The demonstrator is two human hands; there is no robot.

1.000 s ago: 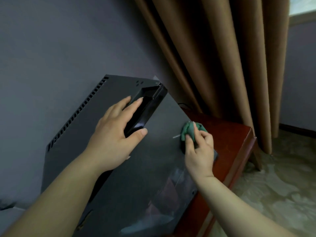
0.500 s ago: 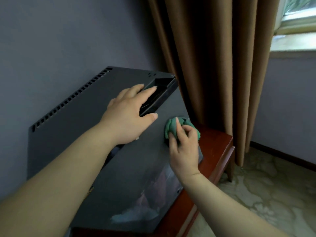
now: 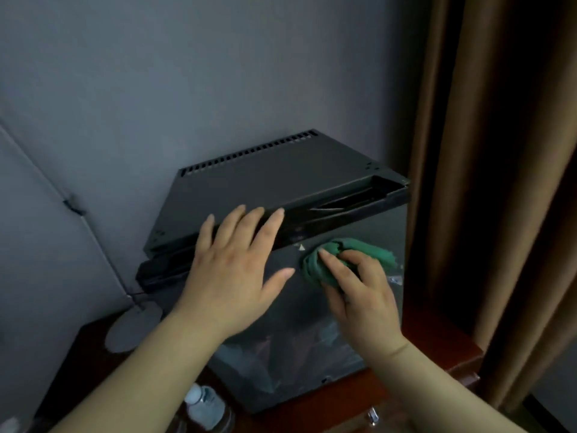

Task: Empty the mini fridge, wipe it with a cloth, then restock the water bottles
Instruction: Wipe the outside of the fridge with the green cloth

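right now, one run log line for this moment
wipe step | left grip: flat on black mini fridge top edge | right grip: pinches crumpled green cloth on its door | clear water bottle: outside fridge

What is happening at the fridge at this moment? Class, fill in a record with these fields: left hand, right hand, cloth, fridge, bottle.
left hand: flat, fingers straight, on the top front edge of the fridge
right hand: grips the cloth
cloth: green, bunched, pressed to the fridge's front
fridge: black, stands on a wooden cabinet
bottle: one in view, low left, outside the fridge
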